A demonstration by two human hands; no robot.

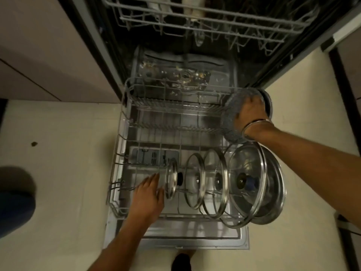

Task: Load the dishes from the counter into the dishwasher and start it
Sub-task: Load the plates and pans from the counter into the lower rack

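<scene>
- The lower rack [125, 137] of the open dishwasher [109, 61] is pulled out over the lowered door [175, 239], above a pale floor [58, 173].
- Along the rack's near row stand four glass lids on edge between the tines, growing larger from left to right: a small lid [171, 180], a second lid [195, 185], a third lid [215, 183], and a large lid [246, 184].
- Just behind the large lid, at the rack's near right corner, a steel pan [275, 204] leans on its side, touching or nearly touching that lid.
- At the far right of the rack a speckled grey plate [227, 114] stands tilted on edge; the right hand [251, 112] grasps it, fingers curled over its face, a metal bangle [256, 127] on the wrist.
- Behind that hand the rim of another round dish [268, 103] shows; what it is cannot be told.
- The left hand [149, 194] lies released, fingers straight, fingertips at the left face of the small lid.
- The middle and far rows of the rack hold only bare tines.
- The tub floor [175, 75] beyond the rack carries scattered food scraps.
- The upper rack [195, 18] hangs at the far side, with blurred pale items in it that cannot be made out.
- Cabinet fronts [39, 55] flank the machine on the left.
</scene>
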